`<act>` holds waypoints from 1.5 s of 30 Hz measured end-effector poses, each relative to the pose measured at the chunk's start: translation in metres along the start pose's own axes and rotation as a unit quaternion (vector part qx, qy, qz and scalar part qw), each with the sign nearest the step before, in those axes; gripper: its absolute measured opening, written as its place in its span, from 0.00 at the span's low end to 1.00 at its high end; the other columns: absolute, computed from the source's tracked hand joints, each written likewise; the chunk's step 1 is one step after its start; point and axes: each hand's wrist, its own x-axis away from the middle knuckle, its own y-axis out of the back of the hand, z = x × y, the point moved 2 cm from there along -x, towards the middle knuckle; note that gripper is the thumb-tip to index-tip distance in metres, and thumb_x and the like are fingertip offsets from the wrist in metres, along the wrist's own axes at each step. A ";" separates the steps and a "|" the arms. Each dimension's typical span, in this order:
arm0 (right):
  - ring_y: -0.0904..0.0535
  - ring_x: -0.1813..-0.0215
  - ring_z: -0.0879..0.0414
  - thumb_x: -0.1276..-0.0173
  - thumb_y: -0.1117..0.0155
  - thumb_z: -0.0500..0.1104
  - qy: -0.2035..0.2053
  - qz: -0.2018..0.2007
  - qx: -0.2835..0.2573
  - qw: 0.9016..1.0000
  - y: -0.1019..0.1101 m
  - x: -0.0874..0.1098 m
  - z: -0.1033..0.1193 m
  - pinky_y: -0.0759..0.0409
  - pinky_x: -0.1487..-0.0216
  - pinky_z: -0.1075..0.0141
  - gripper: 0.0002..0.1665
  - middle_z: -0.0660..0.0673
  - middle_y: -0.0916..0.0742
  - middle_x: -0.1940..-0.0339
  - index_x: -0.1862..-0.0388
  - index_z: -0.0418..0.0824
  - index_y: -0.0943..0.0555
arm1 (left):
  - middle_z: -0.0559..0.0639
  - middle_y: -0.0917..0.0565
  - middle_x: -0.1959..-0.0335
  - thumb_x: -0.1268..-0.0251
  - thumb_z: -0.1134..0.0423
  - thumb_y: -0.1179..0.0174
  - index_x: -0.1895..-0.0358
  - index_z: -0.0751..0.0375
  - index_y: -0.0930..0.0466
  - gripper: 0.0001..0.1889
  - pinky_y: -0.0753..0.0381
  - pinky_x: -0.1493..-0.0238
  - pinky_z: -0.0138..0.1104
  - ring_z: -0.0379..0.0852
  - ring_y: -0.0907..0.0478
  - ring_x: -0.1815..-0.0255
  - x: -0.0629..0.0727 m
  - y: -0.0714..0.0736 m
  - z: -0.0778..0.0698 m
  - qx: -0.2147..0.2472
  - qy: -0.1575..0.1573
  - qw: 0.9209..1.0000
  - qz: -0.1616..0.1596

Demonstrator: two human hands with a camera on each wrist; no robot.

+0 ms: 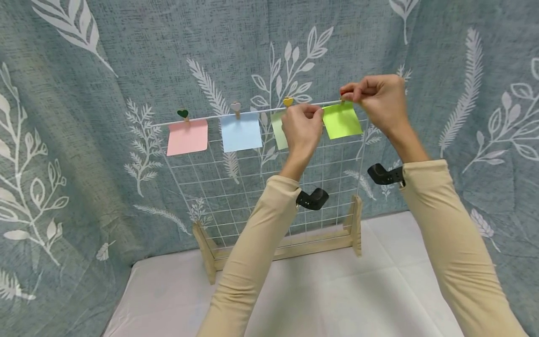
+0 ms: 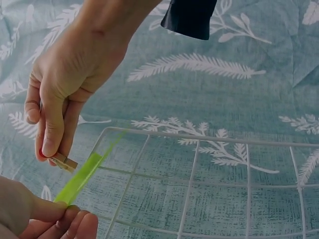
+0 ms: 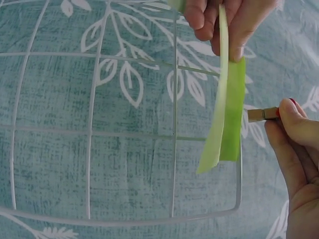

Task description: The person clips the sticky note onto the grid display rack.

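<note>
My left hand [image 1: 304, 128] pinches the left side of a bright green paper note [image 1: 343, 122] at the right end of a white wire grid's [image 1: 261, 175] top bar. The note bends over the bar, a flap on each side, as the right wrist view shows. Between thumb and fingers, my right hand [image 1: 381, 100] holds a small wooden clothespin [image 3: 262, 114] with a red piece on its end. Its tip points at the folded note, with a small gap between them in the right wrist view. Partly behind my left hand hangs a pale green note [image 1: 278, 131].
Along the same bar hang a pink note [image 1: 187, 139] under a dark green heart clothespin [image 1: 183, 114] and a light blue note [image 1: 242, 133]. A yellow heart clothespin [image 1: 288, 101] sits above the pale green one. A wooden stand [image 1: 290, 252] carries the grid on a white-covered table [image 1: 164, 290]; leaf-patterned cloth hangs behind.
</note>
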 end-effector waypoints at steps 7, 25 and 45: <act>0.14 0.67 0.63 0.41 0.34 0.22 -0.008 0.006 0.003 1.000 -0.005 -0.002 0.001 0.14 0.58 0.71 0.18 0.53 0.13 0.80 0.88 0.23 0.27 | 0.52 0.12 0.72 0.34 0.67 0.38 0.64 0.63 0.10 0.07 0.20 0.71 0.29 0.44 0.17 0.74 0.002 -0.001 0.001 -0.003 -0.007 1.000 -0.023; 0.15 0.69 0.70 0.40 0.33 0.24 0.015 0.021 0.074 0.997 -0.010 -0.007 0.013 0.14 0.60 0.72 0.20 0.35 0.12 0.77 0.89 0.21 0.28 | 0.53 0.12 0.70 0.33 0.67 0.38 0.62 0.65 0.11 0.07 0.20 0.69 0.29 0.45 0.17 0.72 0.006 -0.002 0.001 0.015 -0.026 0.999 -0.045; 0.15 0.68 0.69 0.40 0.42 0.19 0.009 -0.002 0.059 0.998 -0.009 0.001 0.009 0.13 0.59 0.70 0.20 0.33 0.18 0.85 0.91 0.23 0.32 | 0.52 0.12 0.72 0.33 0.67 0.39 0.64 0.63 0.10 0.08 0.23 0.74 0.26 0.43 0.17 0.75 0.011 -0.002 0.001 0.036 -0.021 0.997 -0.068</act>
